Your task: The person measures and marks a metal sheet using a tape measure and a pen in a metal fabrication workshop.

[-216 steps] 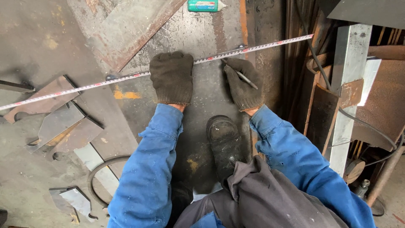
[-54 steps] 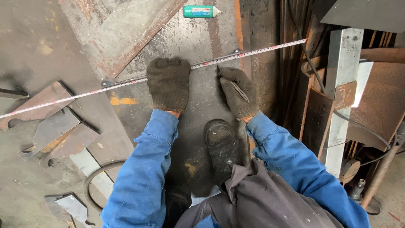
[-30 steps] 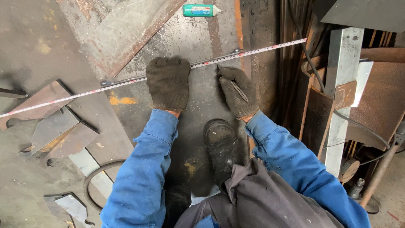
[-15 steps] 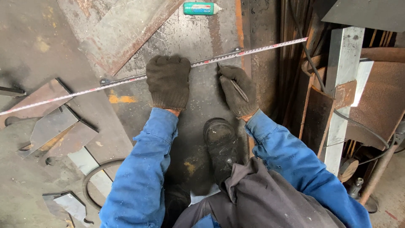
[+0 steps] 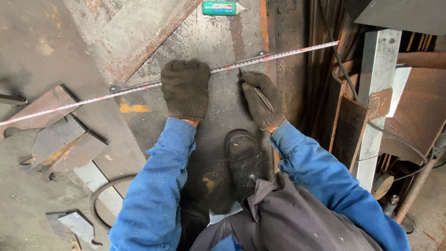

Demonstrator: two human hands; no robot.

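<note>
A long tape measure (image 5: 278, 55) lies stretched across a dark steel plate (image 5: 218, 42) on the floor, running from lower left to upper right. My left hand (image 5: 186, 88), in a dark knit glove, presses flat on the tape near its middle. My right hand (image 5: 261, 98), also gloved, grips a thin metal scriber (image 5: 257, 92) with its tip touching the plate right beside the tape. My black boot (image 5: 242, 155) rests on the plate just below both hands.
A green marker tube (image 5: 222, 7) lies at the plate's far edge. Cut steel scraps (image 5: 51, 135) and a metal ring (image 5: 100, 200) sit at the left. Upright steel bars, a white post (image 5: 376, 93) and cables crowd the right side.
Both hands and the tape stay almost where they were; the view has only drifted slightly and the right hand has held the scriber at the tape throughout.
</note>
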